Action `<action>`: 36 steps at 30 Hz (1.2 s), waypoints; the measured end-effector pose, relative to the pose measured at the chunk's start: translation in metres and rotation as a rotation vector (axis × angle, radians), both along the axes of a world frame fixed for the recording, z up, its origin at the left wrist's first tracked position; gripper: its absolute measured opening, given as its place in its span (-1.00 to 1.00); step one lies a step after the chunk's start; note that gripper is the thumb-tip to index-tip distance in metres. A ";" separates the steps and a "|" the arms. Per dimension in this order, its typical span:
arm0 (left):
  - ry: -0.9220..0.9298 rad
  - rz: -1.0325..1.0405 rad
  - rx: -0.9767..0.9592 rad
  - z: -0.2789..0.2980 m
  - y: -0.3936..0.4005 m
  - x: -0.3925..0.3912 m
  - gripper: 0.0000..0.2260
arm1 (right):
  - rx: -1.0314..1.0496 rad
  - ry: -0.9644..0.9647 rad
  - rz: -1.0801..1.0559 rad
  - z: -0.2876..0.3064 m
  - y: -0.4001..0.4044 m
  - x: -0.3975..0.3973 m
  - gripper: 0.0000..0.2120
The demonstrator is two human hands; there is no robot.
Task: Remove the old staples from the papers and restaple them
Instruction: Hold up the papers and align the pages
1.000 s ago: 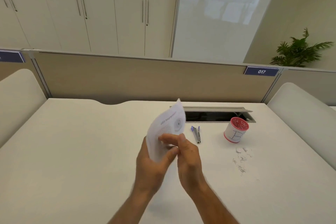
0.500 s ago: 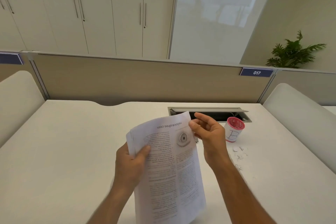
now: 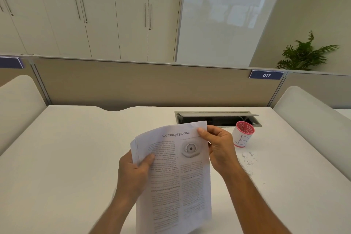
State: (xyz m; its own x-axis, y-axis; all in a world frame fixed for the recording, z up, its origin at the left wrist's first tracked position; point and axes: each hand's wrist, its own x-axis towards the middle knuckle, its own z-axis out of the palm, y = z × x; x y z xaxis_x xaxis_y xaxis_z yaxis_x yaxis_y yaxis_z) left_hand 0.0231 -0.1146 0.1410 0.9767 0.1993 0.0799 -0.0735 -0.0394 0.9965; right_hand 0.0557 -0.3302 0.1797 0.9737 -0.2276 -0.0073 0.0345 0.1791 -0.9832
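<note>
A set of printed papers [image 3: 178, 176] with an eye picture is held upside down above the white desk, its top edge pointing away from me. My left hand [image 3: 133, 173] grips the left edge, thumb on the front page. My right hand [image 3: 218, 148] pinches the far right corner with thumb on top. A red-rimmed white cup [image 3: 243, 135] marked "B", holding small bits, stands just right of my right hand. Pulled staples and paper scraps [image 3: 249, 159] lie scattered on the desk below the cup. The stapler and staple remover are hidden behind the papers.
An open cable tray [image 3: 218, 118] is sunk into the desk [image 3: 66, 157] behind the papers. A beige partition [image 3: 142, 85] with a "017" label closes the back. White curved side panels stand at both desk ends.
The papers swung from edge-on to flat and facing me. My right hand moved from the middle of the sheets up to the far right corner and now pinches it.
</note>
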 end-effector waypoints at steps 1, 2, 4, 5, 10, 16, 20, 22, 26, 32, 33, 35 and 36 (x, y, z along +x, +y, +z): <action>-0.001 -0.003 0.004 0.000 0.000 0.000 -0.87 | 0.003 -0.001 -0.008 0.001 0.000 0.000 -0.86; -0.002 -0.004 0.007 0.000 0.000 0.000 -0.87 | 0.002 -0.003 -0.013 0.001 0.000 0.000 -0.87; -0.005 -0.002 0.017 -0.001 0.001 0.001 -0.86 | -0.003 -0.005 -0.022 0.001 0.001 0.000 -0.90; -0.007 0.001 0.021 -0.001 0.002 0.001 -0.86 | -0.001 -0.007 -0.026 0.002 0.001 0.000 -0.91; -0.018 0.003 0.035 -0.004 0.003 0.003 -0.84 | 0.002 0.002 -0.034 0.001 0.003 0.000 -0.90; -0.005 0.025 0.007 -0.006 0.004 0.007 -0.85 | -0.044 0.003 -0.009 0.002 0.004 -0.001 -0.88; 0.018 0.130 0.126 -0.012 0.006 0.016 -0.66 | -0.096 -0.033 -0.009 0.005 0.006 -0.004 -0.80; -0.009 0.204 0.234 -0.013 0.004 0.016 -0.42 | -0.113 -0.068 -0.016 0.010 0.009 -0.006 -0.73; -0.190 0.187 0.295 -0.005 -0.009 0.008 -0.32 | -0.120 -0.142 -0.021 0.018 0.018 -0.010 -0.85; -0.092 -0.202 0.083 0.017 -0.041 -0.004 -0.55 | -0.198 -0.207 -0.021 0.019 0.044 -0.016 -0.77; -0.092 -0.220 0.051 0.021 -0.045 -0.005 -0.56 | -0.215 -0.213 -0.022 0.018 0.048 -0.016 -0.77; -0.109 -0.233 -0.004 0.027 -0.050 -0.008 -0.58 | -0.244 -0.231 -0.012 0.016 0.058 -0.018 -0.73; -0.117 -0.232 -0.038 0.028 -0.051 -0.009 -0.58 | -0.253 -0.240 -0.005 0.016 0.062 -0.018 -0.69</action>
State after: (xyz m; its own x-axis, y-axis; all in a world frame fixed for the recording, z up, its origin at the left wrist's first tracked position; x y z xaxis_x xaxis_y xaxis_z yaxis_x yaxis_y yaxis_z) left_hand 0.0140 -0.1660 0.1692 0.9812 -0.0242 0.1917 -0.1910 0.0296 0.9812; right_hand 0.0372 -0.2687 0.1959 0.9396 -0.1980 0.2792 0.2706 -0.0696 -0.9602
